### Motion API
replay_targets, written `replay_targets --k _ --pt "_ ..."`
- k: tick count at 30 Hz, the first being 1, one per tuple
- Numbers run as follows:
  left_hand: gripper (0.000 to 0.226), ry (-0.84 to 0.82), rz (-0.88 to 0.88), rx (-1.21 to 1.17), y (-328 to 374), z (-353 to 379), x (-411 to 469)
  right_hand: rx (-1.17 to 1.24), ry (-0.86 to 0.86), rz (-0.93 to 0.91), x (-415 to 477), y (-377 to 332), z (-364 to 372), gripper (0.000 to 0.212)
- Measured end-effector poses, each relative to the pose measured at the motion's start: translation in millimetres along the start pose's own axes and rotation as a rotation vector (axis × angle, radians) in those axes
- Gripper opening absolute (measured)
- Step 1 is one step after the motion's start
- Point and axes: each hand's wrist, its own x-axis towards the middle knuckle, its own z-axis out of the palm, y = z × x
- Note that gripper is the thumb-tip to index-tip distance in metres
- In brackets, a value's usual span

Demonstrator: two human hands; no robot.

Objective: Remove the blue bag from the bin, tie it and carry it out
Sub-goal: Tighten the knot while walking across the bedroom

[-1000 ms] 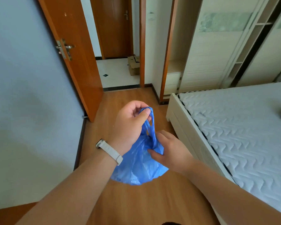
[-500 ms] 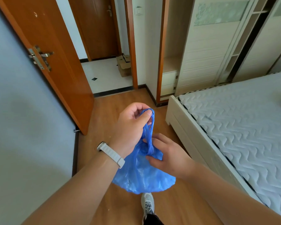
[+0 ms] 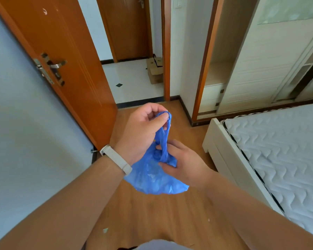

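The blue bag is held in mid-air above the wooden floor, clear of any bin; no bin is seen in the view. Its gathered handles are drawn up into a thin twisted strand, and this strand gives the long axis on which the coming move is judged to turn: it runs from the bag's bulging body at about 6 o'clock up to the pinch at about 12 o'clock, tilted slightly toward 1 o'clock. The top of the strand is pinched narrowly between thumb and fingertips of the left hand, on whose wrist a pale band is worn. The right hand lies lower, at about 4 o'clock from that pinch, and is closed around the neck of the bag where the strand meets the body; its fingertips are partly hidden by plastic, so how tightly it is closed cannot be told. The right hand is thus nearer to the bag's body, the left nearer to the free ends. Whether a knot is already formed at the neck cannot be told. The tying is judged to be in hand, with the carrying out through the open doorway at 12 o'clock not yet begun. The bed stands at 3 o'clock, well apart from the bag.
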Motion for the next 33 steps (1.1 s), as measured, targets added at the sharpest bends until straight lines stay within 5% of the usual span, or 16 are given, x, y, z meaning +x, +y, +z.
replay_targets --k 33 --pt "0.020 -0.168 -0.040 -0.045 -133.0 -249.7 531.9 -0.200 0.032 0.208 521.3 217.2 64.4 0.030"
